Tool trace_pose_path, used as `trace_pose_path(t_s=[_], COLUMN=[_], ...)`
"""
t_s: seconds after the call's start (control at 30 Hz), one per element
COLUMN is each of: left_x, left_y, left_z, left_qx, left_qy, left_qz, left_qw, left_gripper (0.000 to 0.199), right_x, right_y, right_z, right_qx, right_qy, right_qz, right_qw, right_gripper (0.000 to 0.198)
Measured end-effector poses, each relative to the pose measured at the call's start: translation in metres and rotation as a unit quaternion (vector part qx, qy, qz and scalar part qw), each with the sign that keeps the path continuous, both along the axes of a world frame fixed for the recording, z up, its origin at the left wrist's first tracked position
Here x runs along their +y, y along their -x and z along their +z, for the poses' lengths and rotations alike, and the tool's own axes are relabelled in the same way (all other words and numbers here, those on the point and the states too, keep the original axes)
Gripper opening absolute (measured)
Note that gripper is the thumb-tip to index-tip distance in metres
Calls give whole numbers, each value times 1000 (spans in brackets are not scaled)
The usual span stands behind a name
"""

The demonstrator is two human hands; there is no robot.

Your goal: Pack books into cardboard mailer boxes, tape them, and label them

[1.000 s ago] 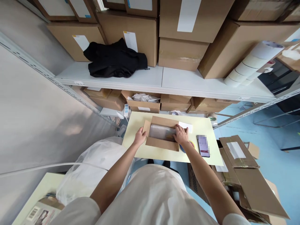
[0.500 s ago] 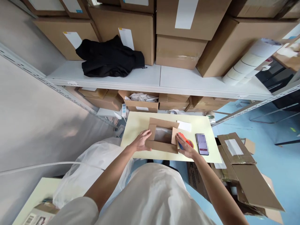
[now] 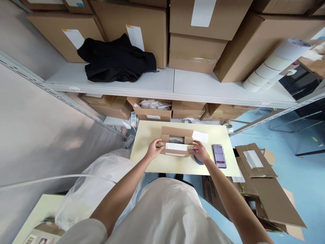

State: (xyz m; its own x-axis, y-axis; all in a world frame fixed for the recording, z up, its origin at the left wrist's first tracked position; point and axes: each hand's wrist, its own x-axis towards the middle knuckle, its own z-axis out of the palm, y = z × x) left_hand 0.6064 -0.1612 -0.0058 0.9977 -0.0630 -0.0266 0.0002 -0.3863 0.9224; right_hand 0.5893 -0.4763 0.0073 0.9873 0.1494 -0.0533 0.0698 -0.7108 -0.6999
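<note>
A small cardboard box sits on the pale yellow table, with clear plastic-looking material inside. Its far flap leans back and both short side flaps are bent inward. The near flap, bearing a white label and bits of tape, is raised. My left hand pinches this flap at its left end. At the right end, my right hand grips the same flap between thumb and fingers. Partly hidden under my right hand is a blue and red tape dispenser.
On the table lie a phone and a white paper. Shelves with cartons and a black garment rise behind. Opened cardboard boxes stand at right, a plastic bag at left.
The near flap has been swung up from lying outward, so its labelled side now faces me. The side flaps are folded further in. Both hands have moved onto the flap's ends.
</note>
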Motion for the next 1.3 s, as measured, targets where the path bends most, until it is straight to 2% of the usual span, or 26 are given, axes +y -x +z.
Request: trace_pose_path(t_s=[0.03, 0.1, 0.2, 0.27, 0.37, 0.5, 0.57, 0.63, 0.7, 0.77, 0.83, 0.93, 1.0, 1.13, 1.3], left_x=[-3, -7, -12, -15, -19, -23, -25, -31, -38, -45, -51, -57, -59, -66, -70], left_y=[2, 6, 13, 16, 18, 18, 19, 19, 19, 18, 18, 18, 18, 19, 15], left_z=[-2, -5, -8, -10, -12, -9, -2, 8, 19, 25, 27, 22, 19, 19, 27], left_qx=[6, 14, 28, 40, 49, 34, -13, -79, -124, -130, -119, -106, -104, -104, -98], left_qy=[22, 55, 82, 83, 63, 10, -63, -173, -276, -338, -367, -381, -386, -405, -429], left_qz=[31, 78, 114, 126, 145, 148, 122, 69, -21, -110, -156, -159, -148, -122, -151], left_qw=[999, 995, 990, 988, 986, 988, 990, 979, 953, 926, 909, 905, 905, 900, 885], left_gripper=[43, 49, 52, 50, 49, 58, 60, 57, 55, 59, 71, 87, 92, 92, 86], right_x=[0, 0, 0, 0, 0, -1, 0, 3, 5, 4, -4, -26, -41, -51, -35], right_y=[-4, -14, -30, -39, -41, -26, -18, -13, -13, -12, -7, 17, 39, 62, 48], right_z=[-2, -4, 0, 5, 14, 18, 15, 12, 10, 10, 6, -10, -27, -51, -54], right_qx=[11, 37, 47, 34, 2, -26, -29, -27, -23, -26, -43, -51, -12, 83, 170], right_qy=[-19, -42, -52, -42, 9, 119, 175, 207, 209, 188, 148, 94, 104, 186, 235], right_qz=[-32, -64, -1, 47, 74, 150, 157, 151, 153, 154, 126, 14, -24, 20, 8], right_qw=[999, 996, 998, 997, 997, 981, 972, 966, 966, 970, 980, 994, 994, 979, 957], right_gripper=[37, 67, 113, 122, 110, 60, 46, 43, 44, 45, 47, 49, 47, 51, 45])
